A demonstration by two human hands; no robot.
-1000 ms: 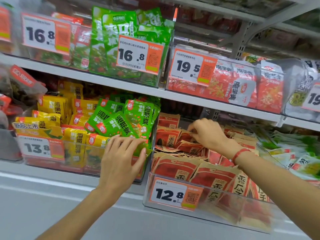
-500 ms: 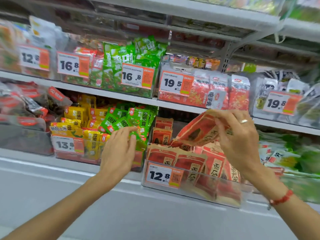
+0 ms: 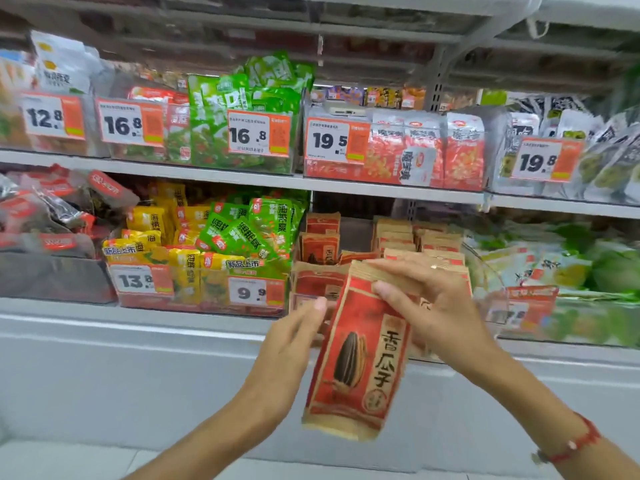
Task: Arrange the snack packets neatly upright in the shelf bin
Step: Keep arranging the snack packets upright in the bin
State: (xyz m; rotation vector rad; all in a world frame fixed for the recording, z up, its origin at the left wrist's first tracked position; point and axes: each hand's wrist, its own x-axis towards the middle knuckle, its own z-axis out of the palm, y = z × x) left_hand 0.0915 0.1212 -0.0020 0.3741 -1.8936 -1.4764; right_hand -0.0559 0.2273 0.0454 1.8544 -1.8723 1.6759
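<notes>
Below the middle shelf [image 3: 346, 187], in front of the clear bin [image 3: 304, 306], right hand [image 3: 433, 306] holds a red-and-tan seed packet [image 3: 360, 358] by its top edge: thumb on the front face, fingers [image 3: 391, 266] curled over the top seal. Packet hangs upright with a slight tilt, bottom edge well below the bin front, outside the bin. Left hand [image 3: 294, 341] sits just left of the packet, fingers straight and loosely together; fingertips reach the packet's left edge, contact not clear, motion blur there. Thin ring on a right finger, red bracelet [image 3: 571, 448] on the right wrist.

Bin behind the hands: more packets of the same kind [image 3: 322, 247], some upright at the back, some leaning at the front. Its lower front and price tag are hidden by the held packet and both hands.

Left neighbour bin: yellow packets [image 3: 152, 223] and green packets [image 3: 242, 226] piled unevenly, tags 13.8 and 9.9. Upper shelf: green bags [image 3: 221, 126], red bags [image 3: 405, 150], tags 12.8, 16.8, 16.8, 19.5, 19.8. Far right bins are blurred, contents hard to read; the tag there is smeared. Small print on all tags is illegible. Both forearms cut off at the bottom frame edge
</notes>
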